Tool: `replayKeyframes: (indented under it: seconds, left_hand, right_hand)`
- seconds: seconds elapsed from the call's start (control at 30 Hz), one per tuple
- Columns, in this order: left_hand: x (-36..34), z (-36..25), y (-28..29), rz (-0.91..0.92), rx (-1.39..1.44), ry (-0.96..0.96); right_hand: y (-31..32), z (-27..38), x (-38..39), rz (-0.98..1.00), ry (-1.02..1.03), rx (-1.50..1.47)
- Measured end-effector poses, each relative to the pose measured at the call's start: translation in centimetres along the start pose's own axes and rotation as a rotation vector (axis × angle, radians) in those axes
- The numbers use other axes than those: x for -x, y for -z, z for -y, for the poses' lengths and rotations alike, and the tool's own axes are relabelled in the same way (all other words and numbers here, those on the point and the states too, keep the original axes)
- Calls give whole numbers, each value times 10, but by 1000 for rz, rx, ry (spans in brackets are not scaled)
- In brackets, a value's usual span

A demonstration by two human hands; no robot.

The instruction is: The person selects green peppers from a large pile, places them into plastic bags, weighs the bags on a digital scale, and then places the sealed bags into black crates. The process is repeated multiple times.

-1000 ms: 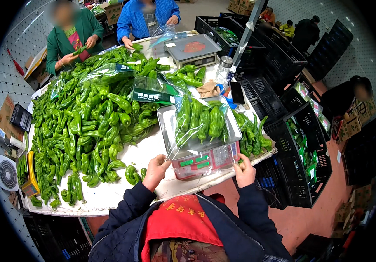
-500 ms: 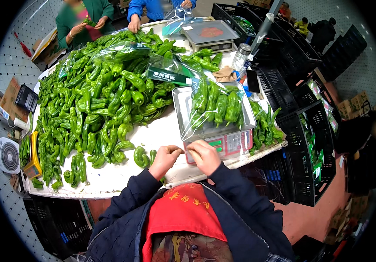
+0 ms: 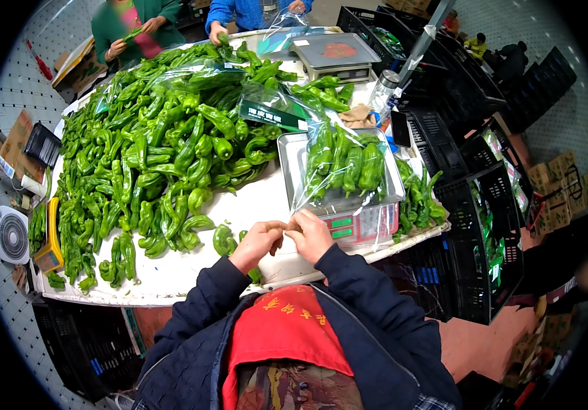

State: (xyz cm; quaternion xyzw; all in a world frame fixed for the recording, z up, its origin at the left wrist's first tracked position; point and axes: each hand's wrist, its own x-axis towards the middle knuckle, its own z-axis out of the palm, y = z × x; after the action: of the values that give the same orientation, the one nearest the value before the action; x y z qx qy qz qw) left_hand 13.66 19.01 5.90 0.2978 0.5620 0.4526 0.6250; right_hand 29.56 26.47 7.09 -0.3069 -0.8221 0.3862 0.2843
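Note:
A clear plastic bag [image 3: 315, 136] of green peppers [image 3: 370, 168] lies in the metal pan [image 3: 398, 187] of a scale with a red-and-white base [image 3: 379, 222]. Just below the bag's near end, over the scale's left front corner, my two hands meet at the fingertips. My left hand [image 3: 258, 244] is closed with its fingers curled, and my right hand [image 3: 311, 236] is pinched beside it. Whatever lies between the fingertips is too small or hidden to tell. Left of the scale spreads a big heap of loose green peppers [image 3: 164, 157] on the white table [image 3: 239, 208].
Another scale [image 3: 332, 51], a glass bottle [image 3: 384, 89] and a phone [image 3: 400, 128] sit at the back right. More peppers [image 3: 417, 198] lie right of my scale. Black crates [image 3: 489, 273] stand beside the table. Across it, a person in green [image 3: 106, 31] and one in blue [image 3: 243, 15] handle peppers.
My fingertips, slightly apart before, have come together, with the left hand moving a little right. Across the table, the hand of the person in blue has lifted a pepper.

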Motion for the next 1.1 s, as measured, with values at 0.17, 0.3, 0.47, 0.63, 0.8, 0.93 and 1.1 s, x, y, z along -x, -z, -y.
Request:
replayKeyframes:
  seconds: [0.17, 0.3, 0.47, 0.63, 0.8, 0.93, 1.1]
  left_hand:
    - [-24, -13, -7, -28, 56, -52]
    - [-35, -11, -15, -64, -95, -144]
    - [-33, 0, -2, -33, -2, -174]
    - [-32, 1, 3, 0, 95, -115]
    - [-30, 3, 11, -41, -39, -188]
    - [-26, -10, 6, -288, -690, -649]
    - [-31, -28, 3, -224, -1329, -982]
  right_hand:
    - [-1, 1, 1, -6, 53, 28]
    - [28, 1, 21, 138, 186, 83]
    - [102, -51, 157, 396, 157, 567]
    - [154, -152, 366, 660, -1072, 908]
    - [138, -111, 317, 386, -1260, -48]
    - [120, -113, 218, -232, -591, 238]
    - [131, -107, 115, -284, -175, 597]
